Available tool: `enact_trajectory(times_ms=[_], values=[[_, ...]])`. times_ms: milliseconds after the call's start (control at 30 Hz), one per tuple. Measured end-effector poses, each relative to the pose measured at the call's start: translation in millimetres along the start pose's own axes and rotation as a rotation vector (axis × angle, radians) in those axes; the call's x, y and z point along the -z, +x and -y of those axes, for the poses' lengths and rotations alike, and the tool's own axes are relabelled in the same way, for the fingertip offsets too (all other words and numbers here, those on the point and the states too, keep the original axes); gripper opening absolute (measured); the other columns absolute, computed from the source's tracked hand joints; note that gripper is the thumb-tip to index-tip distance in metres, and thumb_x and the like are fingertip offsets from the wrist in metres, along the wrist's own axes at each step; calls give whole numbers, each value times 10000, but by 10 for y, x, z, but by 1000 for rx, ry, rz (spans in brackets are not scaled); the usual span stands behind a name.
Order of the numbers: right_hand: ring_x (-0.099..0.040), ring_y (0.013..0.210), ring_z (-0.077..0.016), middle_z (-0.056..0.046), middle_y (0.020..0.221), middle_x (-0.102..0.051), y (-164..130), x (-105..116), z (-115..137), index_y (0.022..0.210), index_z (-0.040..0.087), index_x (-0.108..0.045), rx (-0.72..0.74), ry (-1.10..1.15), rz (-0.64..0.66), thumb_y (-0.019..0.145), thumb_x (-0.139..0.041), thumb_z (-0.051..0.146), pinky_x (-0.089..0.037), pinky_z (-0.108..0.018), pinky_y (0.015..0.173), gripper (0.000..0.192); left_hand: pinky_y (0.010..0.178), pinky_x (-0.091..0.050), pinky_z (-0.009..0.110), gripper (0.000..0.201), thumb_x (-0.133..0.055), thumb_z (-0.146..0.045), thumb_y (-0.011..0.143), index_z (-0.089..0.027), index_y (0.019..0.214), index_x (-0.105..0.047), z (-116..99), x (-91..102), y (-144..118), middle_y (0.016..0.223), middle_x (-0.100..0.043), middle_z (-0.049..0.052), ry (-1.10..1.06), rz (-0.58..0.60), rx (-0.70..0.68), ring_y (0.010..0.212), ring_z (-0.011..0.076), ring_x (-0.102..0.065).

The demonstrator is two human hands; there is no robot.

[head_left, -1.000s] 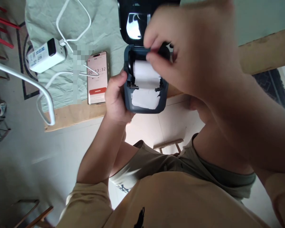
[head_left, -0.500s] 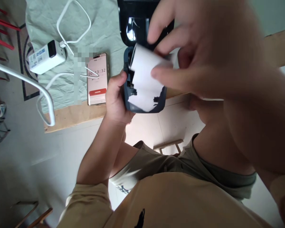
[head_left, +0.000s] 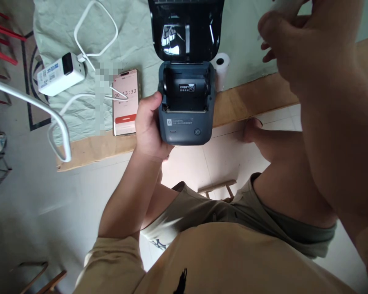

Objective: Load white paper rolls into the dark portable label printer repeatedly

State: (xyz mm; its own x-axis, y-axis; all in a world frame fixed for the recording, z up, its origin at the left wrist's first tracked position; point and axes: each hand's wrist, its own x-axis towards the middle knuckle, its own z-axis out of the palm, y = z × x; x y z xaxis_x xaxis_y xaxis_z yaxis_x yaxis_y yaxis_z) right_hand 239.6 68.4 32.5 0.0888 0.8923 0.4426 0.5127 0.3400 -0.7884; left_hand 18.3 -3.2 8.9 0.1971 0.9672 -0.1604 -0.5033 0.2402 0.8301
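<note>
Dark slate-blue label printer (head_left: 186,110) sits at the near edge of the counter (head_left: 254,96), lid (head_left: 186,30) flipped up and back. Left hand (head_left: 149,126) is clamped on the printer's left side, thumb over its top edge, steadying it. Paper bay is bare now; a second ago a white roll with a torn tail sat in it, half a second ago the right hand was lifting that roll out. So the old roll is out and the bay stands open.

Right hand (head_left: 294,45) is up at the far right, well clear of the printer, fingers curled; a sliver of white shows at the top of it, likely the pulled roll, but blurred and cut off by the frame, so can't tell for sure what it grips.

Small white paper roll (head_left: 221,69) stands on end just beside the printer's right rear corner, on the pale green cloth (head_left: 135,36).

Left of the printer: phone (head_left: 126,102) face up with a timer, touching nothing but a white cable (head_left: 88,36); white charger block (head_left: 60,73) further left on the cloth.
</note>
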Motion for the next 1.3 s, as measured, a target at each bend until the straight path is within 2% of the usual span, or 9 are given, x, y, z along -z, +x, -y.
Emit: enact_trajectory(times_ms=[167,300,433,533,633,800,1067,1233,1300], values=[[-571,900,-179,-57,1001,-624,-13,40,-66,1209,141,-501,-58,-489,118,654,-632,257,-412,-349,800,582,862,-519,397,321,-394,-411,817,-214,876,-640,-1,-8,-7,973,-684,30,-44,18,-65,1022,254,-599],[-558,1030,-245,-73,1119,-605,-20,70,20,1260,166,-450,-148,-590,204,651,-617,241,-394,-430,901,636,876,-531,374,328,-420,-436,798,-228,870,-663,13,5,-6,927,-697,3,-33,-12,-129,938,230,-633],[-535,1115,-216,-51,1189,-547,-91,66,274,1154,94,-527,18,-581,137,786,-451,317,-344,-382,1000,436,875,-536,401,392,-378,-477,792,-245,950,-652,16,5,-8,998,-683,21,-2,-47,-112,1030,259,-612],[-577,981,-198,-75,1140,-543,-164,-110,355,1176,85,-514,233,-531,255,762,-421,218,-418,-383,920,445,962,-498,400,351,-361,-456,812,-264,937,-627,18,-1,-3,1030,-671,-6,-5,-49,-186,1184,244,-539],[-578,938,-235,-135,1178,-507,-226,-358,295,1204,127,-509,215,-537,378,746,-473,230,-469,-412,823,471,1065,-419,367,213,-414,-381,836,-264,824,-592,11,-7,-6,992,-675,-54,-16,-65,-277,1286,199,-445],[-567,927,-250,-147,1184,-462,-281,-507,193,1201,221,-522,168,-542,363,767,-501,256,-458,-416,799,436,1020,-431,462,349,-424,-447,794,-258,1004,-629,-8,16,-29,1054,-673,-12,-51,-15,-110,1249,303,-451],[-574,856,-143,-39,951,-595,-263,-385,307,1331,180,-298,65,-117,229,680,-565,186,-464,-258,696,704,974,-441,420,300,-444,-431,790,-262,889,-672,4,78,-34,924,-701,-32,-97,49,-134,1102,265,-517],[-634,913,-128,-34,1226,-538,-179,-344,401,1183,255,-363,-380,383,244,805,-303,200,-512,-251,618,386,976,-445,391,356,-394,-453,818,-221,958,-624,20,77,-10,965,-680,11,-63,51,-147,1195,253,-489],[-626,962,-148,-42,1214,-537,-180,-316,437,1160,246,-414,-369,409,231,815,-320,236,-525,-259,633,358,1011,-432,384,365,-390,-462,825,-212,967,-615,23,56,-7,988,-674,19,-52,33,-145,1212,252,-491]])
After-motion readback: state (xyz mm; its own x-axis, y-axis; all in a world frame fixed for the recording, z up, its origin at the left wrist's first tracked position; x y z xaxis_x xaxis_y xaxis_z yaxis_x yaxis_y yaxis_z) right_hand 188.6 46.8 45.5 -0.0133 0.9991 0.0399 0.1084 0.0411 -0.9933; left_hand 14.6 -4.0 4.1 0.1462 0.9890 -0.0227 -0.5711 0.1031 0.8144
